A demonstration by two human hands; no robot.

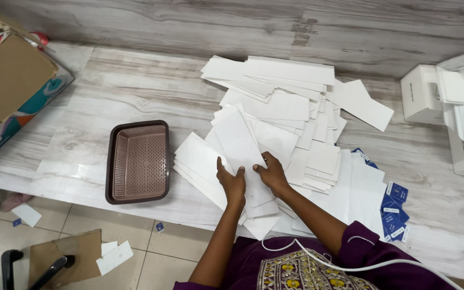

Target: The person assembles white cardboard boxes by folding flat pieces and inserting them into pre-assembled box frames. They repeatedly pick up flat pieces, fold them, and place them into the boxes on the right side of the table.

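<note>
Both hands meet at the lower middle of the frame over a long white card point(243, 153) that lies tilted on top of the paper heap. The left hand point(231, 181) presses on the card's left edge, fingers curled down onto it; the right hand point(270, 173) pinches the card's right edge, thumb and fingers closed on it. The two hands are just beside each other, nearly touching.

Under and around the card spreads a loose pile of white cards point(285, 107), fanned across the middle of the bench point(108, 91) up toward the back wall. A neater stack of white cards point(200, 161) sits just left of the left hand. To the right of the pile, at the bench's near edge, small blue cards point(393, 209) lie scattered.

Left of the pile, apart from it, stands a brown perforated tray point(139, 161). A cardboard box point(6, 80) fills the upper left corner. White boxes point(457, 107) sit at the right edge of the frame. On the tiled floor point(162, 252) at lower left lie a cardboard scrap point(65, 255) and some paper bits.
</note>
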